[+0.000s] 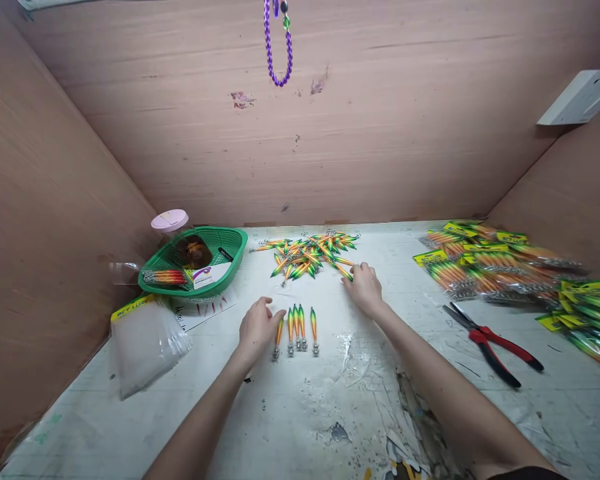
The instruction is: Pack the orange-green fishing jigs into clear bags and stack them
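Squid-jig pile (pixel 311 257): 12 o'clock of five-jig row (pixel 297 327) | left hand (pixel 258 328): fingers parted, thumb by leftmost jig (pixel 279 339), contact unclear | right hand (pixel 364 291): fingertips at outlying jig (pixel 342 269) on pile's 4 o'clock edge, grip cannot be told | red-and-black-handled pliers (pixel 480 337): row's 3 o'clock | green basket (pixel 230 273), pink-lidded jar (pixel 170 220) inside: row's 10 o'clock

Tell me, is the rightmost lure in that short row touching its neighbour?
Apart. The head view shows white tabletop between the rightmost lure and its neighbour along their whole length.
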### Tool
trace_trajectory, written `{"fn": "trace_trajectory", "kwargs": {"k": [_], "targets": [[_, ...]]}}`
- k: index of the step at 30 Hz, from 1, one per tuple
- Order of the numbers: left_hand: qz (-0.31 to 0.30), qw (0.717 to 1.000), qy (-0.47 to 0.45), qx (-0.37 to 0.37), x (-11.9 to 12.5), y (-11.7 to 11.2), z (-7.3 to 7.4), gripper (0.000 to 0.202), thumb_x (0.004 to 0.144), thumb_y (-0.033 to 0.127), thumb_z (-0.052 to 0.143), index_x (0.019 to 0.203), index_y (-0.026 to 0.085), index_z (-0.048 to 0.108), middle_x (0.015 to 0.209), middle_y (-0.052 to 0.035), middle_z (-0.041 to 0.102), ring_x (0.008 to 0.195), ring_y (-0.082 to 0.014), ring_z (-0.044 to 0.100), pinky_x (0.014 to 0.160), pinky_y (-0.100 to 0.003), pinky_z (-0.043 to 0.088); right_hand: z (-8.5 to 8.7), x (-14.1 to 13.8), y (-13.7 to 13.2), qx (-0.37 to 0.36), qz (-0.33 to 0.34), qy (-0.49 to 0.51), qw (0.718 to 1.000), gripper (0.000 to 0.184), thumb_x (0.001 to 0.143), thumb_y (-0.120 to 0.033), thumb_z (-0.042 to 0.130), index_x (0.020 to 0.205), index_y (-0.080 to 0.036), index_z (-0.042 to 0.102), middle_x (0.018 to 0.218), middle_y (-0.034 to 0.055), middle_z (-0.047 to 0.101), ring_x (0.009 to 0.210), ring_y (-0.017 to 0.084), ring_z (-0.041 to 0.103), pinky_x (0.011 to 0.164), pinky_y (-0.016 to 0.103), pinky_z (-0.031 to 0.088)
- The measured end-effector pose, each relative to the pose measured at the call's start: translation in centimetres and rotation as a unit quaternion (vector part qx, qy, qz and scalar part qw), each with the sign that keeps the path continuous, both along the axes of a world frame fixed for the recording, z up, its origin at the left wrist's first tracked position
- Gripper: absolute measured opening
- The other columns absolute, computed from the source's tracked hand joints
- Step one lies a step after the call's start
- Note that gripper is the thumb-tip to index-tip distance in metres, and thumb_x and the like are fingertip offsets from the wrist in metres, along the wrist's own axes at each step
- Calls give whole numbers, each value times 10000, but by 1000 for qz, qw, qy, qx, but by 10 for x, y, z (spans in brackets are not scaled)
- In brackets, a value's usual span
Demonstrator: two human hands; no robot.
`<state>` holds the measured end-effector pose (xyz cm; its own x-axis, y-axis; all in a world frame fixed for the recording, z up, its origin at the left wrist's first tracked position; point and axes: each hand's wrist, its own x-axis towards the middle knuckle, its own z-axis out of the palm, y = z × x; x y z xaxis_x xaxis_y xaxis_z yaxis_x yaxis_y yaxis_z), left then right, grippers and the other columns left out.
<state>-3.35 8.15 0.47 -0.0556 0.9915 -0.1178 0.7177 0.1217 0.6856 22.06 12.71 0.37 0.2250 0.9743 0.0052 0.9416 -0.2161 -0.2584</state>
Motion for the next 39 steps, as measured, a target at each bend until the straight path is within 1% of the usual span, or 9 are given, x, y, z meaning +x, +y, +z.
{"fn": "trace_trajectory", "kwargs": {"k": [4, 9, 14, 19, 24, 27, 30, 34, 39], "targets": [[-32, 994, 75, 76, 29, 39, 7, 241, 878, 246, 589, 1107, 180, 625, 1145, -110, 618, 1054, -243, 592, 911, -387, 446, -6, 6, 15, 40, 8, 22, 999, 302, 939, -333, 588, 1201, -185, 590, 1262, 85, 595, 1081, 217, 611, 910, 440, 523], [-77, 983, 126, 108, 59, 80, 4, 248, 916, 328, 593, 1112, 180, 628, 1235, -90, 603, 1122, -240, 570, 967, -477, 466, -7, 11, 23, 86, -9, 96, 992, 310, 938, -336, 590, 1205, -177, 585, 1235, 81, 607, 1054, 214, 622, 889, 437, 533], [-83, 985, 119, 91, 75, 94, 2, 311, 918, 328, 595, 1192, 180, 598, 1275, -101, 584, 1119, -248, 583, 947, -484, 494, -5, 31, 21, 120, -21, 221, 968, 310, 936, -339, 594, 1196, -171, 587, 1207, 77, 617, 1028, 208, 631, 870, 428, 540], [-77, 996, 37, 35, 70, 97, 12, 311, 924, 333, 586, 1196, 182, 594, 1252, -100, 595, 1073, -233, 605, 908, -458, 521, -1, 48, 5, 141, -24, 393, 909, 314, 937, -350, 591, 1188, -161, 584, 1163, 71, 631, 971, 193, 645, 824, 401, 555], [-101, 986, -125, -46, 62, 77, 26, 271, 925, 349, 584, 1112, 157, 623, 1123, -71, 644, 954, -208, 639, 821, -402, 552, 2, 45, -21, 127, 12, 553, 823, 285, 938, -353, 590, 1141, -153, 598, 1084, 55, 648, 883, 164, 653, 756, 355, 564], [-120, 958, -246, -84, 62, 50, 33, 244, 905, 362, 609, 977, 131, 638, 942, -48, 662, 826, -163, 645, 758, -345, 540, 8, 37, -39, 118, 39, 627, 769, 247, 940, -349, 588, 1078, -145, 612, 987, 31, 655, 785, 133, 644, 689, 310, 557], [-122, 921, -355, -104, 63, 22, 41, 336, 789, 465, 707, 834, 141, 631, 795, -17, 630, 732, -130, 627, 731, -288, 496, 20, 28, -58, 113, 54, 680, 722, 247, 905, -370, 631, 1010, -147, 637, 825, -8, 637, 666, 104, 600, 622, 270, 523], [-110, 876, -455, -114, 63, -11, 53, 495, 567, 557, 824, 790, 159, 630, 760, 2, 608, 693, -119, 595, 711, -269, 460, 40, 18, -83, 109, 50, 725, 678, 338, 725, -451, 786, 932, -196, 704, 713, -21, 602, 614, 102, 540, 597, 264, 484], [-86, 844, -516, -120, 60, -38, 66, 464, 551, 490, 864, 792, 159, 646, 769, 6, 602, 687, -102, 563, 680, -239, 435, 60, 8, -105, 106, 37, 754, 648, 309, 660, -427, 833, 870, -227, 727, 725, -7, 609, 652, 109, 534, 615, 260, 477]]}}
